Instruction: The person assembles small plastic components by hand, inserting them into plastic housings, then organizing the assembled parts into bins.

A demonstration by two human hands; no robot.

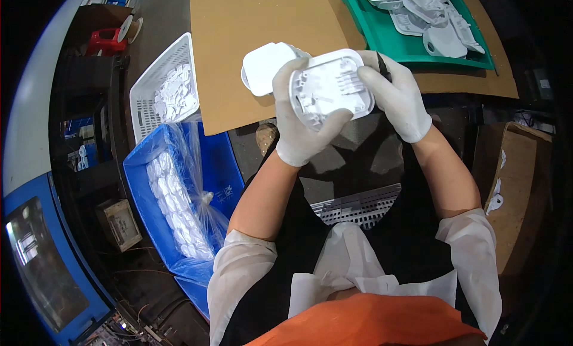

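Over the near edge of the tabletop I hold a white plastic housing (pixel 331 86) between both gloved hands. Its ribbed inner side faces up. My left hand (pixel 301 116) is closed round its left edge, thumb along the near rim. My right hand (pixel 394 95) grips the far right corner, thumb against the rim. A slim black object (pixel 383 67) sticks out between its fingers; I cannot make out its kind. Just left of the held piece, more white plastic housings (pixel 268 65) lie smooth side up, apparently stacked, partly behind my left hand.
A green tray (pixel 418 58) at the far right holds several white plastic parts. Left of the brown tabletop (pixel 230 59) stand a white basket (pixel 143 104) of small white pieces and a blue bin (pixel 140 167) with bagged white parts. A cardboard box (pixel 519 185) is at right.
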